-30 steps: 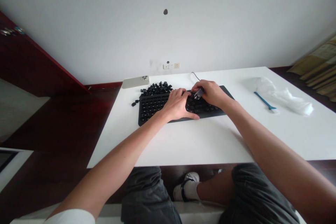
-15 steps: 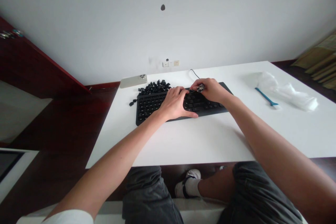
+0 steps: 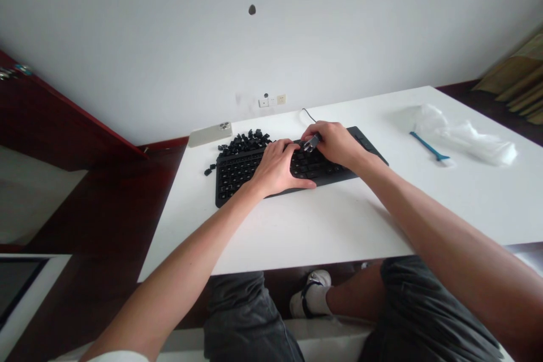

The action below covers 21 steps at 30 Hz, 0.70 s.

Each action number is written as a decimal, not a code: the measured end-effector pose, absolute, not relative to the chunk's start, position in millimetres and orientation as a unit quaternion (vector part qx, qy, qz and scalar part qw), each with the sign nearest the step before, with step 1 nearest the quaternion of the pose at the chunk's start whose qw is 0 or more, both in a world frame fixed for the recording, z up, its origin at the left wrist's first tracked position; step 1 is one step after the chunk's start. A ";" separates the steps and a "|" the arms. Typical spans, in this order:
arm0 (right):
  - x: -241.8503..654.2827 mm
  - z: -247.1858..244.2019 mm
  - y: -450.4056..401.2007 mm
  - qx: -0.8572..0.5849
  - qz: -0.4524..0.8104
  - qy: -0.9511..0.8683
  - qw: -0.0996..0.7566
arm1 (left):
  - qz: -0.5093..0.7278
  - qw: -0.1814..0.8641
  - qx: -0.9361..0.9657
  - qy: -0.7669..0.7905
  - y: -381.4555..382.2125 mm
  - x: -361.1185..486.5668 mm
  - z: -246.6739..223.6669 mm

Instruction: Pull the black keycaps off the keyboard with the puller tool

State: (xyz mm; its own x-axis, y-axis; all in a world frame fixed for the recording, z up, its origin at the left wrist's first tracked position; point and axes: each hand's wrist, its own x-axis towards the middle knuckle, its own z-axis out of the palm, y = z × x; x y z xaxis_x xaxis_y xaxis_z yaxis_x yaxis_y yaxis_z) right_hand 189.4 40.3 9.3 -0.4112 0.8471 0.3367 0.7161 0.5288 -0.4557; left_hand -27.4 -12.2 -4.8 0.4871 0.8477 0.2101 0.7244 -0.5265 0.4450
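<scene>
A black keyboard (image 3: 316,167) lies on the white table, its left part stripped of keycaps and its middle still carrying them. My left hand (image 3: 278,169) rests across the middle of the keyboard, thumb spread wide toward the front edge and fingertips at the upper rows. In my closed right hand (image 3: 335,141) is a small dark and silvery keycap puller (image 3: 312,142), held tilted over the upper keys just right of my left fingertips. The puller's working end is too small to make out. Loose black keycaps (image 3: 246,142) lie heaped behind the keyboard's left part.
A phone (image 3: 211,134) lies at the table's back left. To the right are a blue brush-like tool (image 3: 428,146) and a crumpled clear plastic bag (image 3: 470,138). A cable (image 3: 309,115) runs from behind the keyboard. Wall sockets (image 3: 272,101) sit beyond the table.
My right hand has turned slightly, so more of the puller shows, its end tipped toward me. The left hand holds nearly the same place. The whole view has shifted a little.
</scene>
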 end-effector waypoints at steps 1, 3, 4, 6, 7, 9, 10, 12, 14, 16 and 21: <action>190.2 9.6 41.3 -0.467 0.129 -0.832 0.269 | 0.211 0.158 0.846 0.464 -11.7 -27.9 -4.9; 191.9 10.6 43.5 -0.462 0.144 -0.834 0.265 | 0.222 0.171 0.840 0.465 -10.5 -28.7 -5.1; 192.6 11.1 44.5 -0.462 0.149 -0.834 0.263 | 0.226 0.176 0.837 0.467 -9.8 -29.0 -5.0; 193.8 11.9 46.4 -0.465 0.155 -0.833 0.258 | 0.229 0.183 0.831 0.473 -8.6 -29.4 -4.8; 194.3 12.1 47.1 -0.466 0.158 -0.832 0.255 | 0.229 0.184 0.830 0.475 -8.1 -29.5 -4.7; 194.8 12.2 48.5 -0.467 0.165 -0.833 0.247 | 0.229 0.185 0.829 0.475 -7.3 -29.4 -4.5; 195.0 12.2 49.0 -0.469 0.167 -0.833 0.243 | 0.230 0.185 0.830 0.474 -7.0 -29.3 -4.5; 195.1 12.3 49.6 -0.475 0.165 -0.832 0.234 | 0.231 0.185 0.830 0.473 -6.6 -29.2 -4.5; 194.8 13.3 49.4 -0.482 0.156 -0.831 0.228 | 0.233 0.187 0.828 0.475 -6.7 -29.1 -4.3; 194.3 15.2 48.3 -0.483 0.152 -0.832 0.226 | 0.235 0.192 0.824 0.478 -7.1 -29.0 -3.7; 193.6 19.0 45.0 -0.467 0.166 -0.836 0.234 | 0.233 0.207 0.818 0.483 -8.7 -29.2 -1.7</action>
State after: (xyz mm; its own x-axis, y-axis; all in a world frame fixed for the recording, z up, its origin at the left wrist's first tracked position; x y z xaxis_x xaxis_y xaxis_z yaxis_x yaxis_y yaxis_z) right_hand 193.6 45.0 19.0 -0.4544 0.8589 0.2361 0.7032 0.5086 -0.4969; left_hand -29.2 -8.7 -1.7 0.4246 0.8870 0.1817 0.6937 -0.4476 0.5642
